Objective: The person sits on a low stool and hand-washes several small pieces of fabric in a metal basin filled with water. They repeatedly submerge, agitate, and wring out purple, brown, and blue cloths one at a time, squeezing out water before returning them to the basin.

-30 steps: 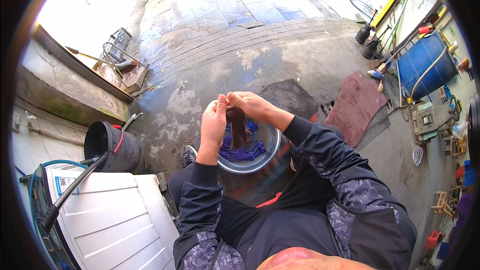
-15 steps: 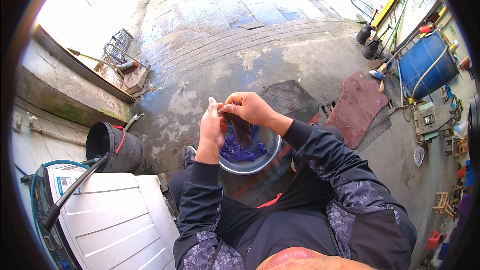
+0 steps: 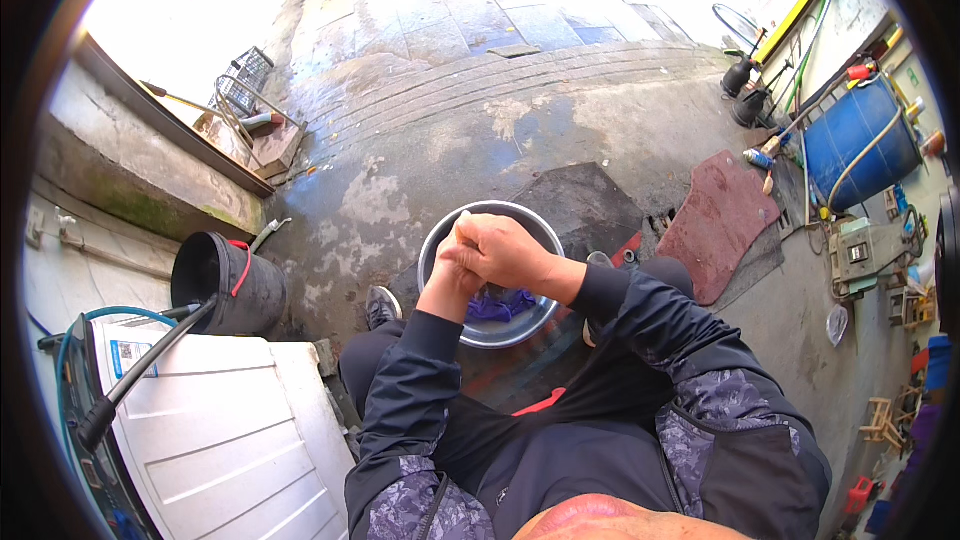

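Note:
Between my knees stands a round metal basin (image 3: pixel 546 322) with a wet purple cloth (image 3: pixel 503 307) in it. Above the basin my left hand (image 3: pixel 452 278) and my right hand (image 3: pixel 507 248) are pressed together, fingers closed. My right hand lies over the left one's fingers. The dark brown cloth that hung from them a moment ago is mostly hidden; a dark bit of it (image 3: pixel 490 292) shows just below my hands, over the purple cloth.
To the left are a black bucket (image 3: pixel 255 290) with a red handle and a white washing machine (image 3: pixel 215 420) with a hose across it. A reddish mat (image 3: pixel 718 225) lies at the right, near a blue barrel (image 3: pixel 860 145). A dark mat (image 3: pixel 580 195) lies beyond the basin.
Both hands have come down over the basin and closed together. The dark brown cloth, hanging in plain sight before, is now mostly covered by them.

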Motion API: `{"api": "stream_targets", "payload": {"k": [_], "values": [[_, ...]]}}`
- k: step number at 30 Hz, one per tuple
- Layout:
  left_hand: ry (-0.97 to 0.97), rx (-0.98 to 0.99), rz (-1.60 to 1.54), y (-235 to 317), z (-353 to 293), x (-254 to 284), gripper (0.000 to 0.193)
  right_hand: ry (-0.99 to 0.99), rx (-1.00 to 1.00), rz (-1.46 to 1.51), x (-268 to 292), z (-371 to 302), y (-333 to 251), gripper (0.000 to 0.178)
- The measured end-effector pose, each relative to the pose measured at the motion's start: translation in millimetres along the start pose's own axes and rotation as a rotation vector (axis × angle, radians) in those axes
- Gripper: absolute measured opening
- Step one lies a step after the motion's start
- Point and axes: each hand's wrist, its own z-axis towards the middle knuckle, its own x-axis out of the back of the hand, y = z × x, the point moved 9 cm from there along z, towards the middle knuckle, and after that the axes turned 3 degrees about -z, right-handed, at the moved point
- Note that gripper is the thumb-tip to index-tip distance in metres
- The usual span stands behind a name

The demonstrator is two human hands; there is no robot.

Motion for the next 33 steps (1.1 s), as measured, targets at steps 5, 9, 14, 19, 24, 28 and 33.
{"api": "stream_targets", "payload": {"k": [5,9,14,19,24,28,33], "values": [[0.142,-0.056,-0.018,3,-22,-15,0.036,0.068,-0.093,-0.219,8,8,24,0.039],[0.236,-0.109,0.043,25,-38,-26,0.029,0.127,-0.159,-0.161,9,8,28,0.036],[0.092,-0.169,-0.008,31,-51,-55,0.03,0.052,0.065,-0.191,-4,9,2,0.037],[0.287,-0.083,0.074,21,-56,-43,0.03,0.288,-0.171,-0.282,20,13,21,0.042],[-0.255,-0.048,-0.135,24,-54,-81,0.041,0.182,0.095,-0.156,2,11,-5,0.038],[0.274,-0.099,0.084,21,-56,-41,0.034,0.364,-0.143,-0.296,20,8,18,0.044],[0.199,-0.104,0.002,26,-59,-59,0.039,0.17,0.136,-0.193,-4,10,0,0.038]]}}
